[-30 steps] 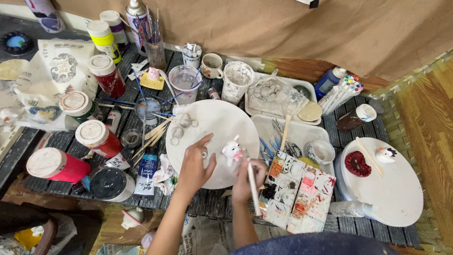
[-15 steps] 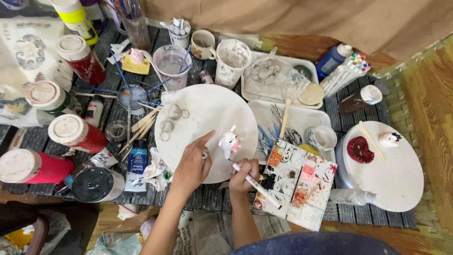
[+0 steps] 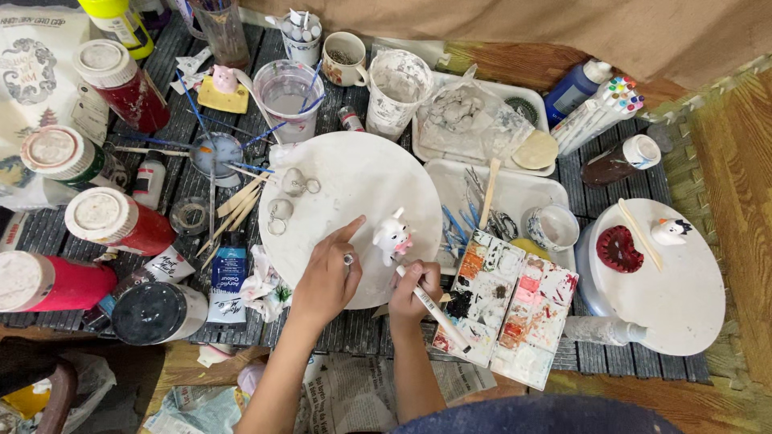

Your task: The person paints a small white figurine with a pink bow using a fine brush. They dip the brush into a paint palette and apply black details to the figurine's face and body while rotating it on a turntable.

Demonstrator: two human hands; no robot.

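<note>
Small white figurine (image 3: 392,237): stands on round white board (image 3: 354,181). Right hand (image 3: 414,289) clamped on paintbrush (image 3: 430,307), tip touching figurine. Left hand (image 3: 326,277) flat, fingers apart, steadying board. Best handled with light strokes, board held still.

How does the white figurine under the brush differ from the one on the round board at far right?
The near figurine has pink patches and stands between both hands, the brush at its side. The far figurine has black and orange marks and stands untouched beside a red piece. Both are small, white, and on round white boards.
</note>
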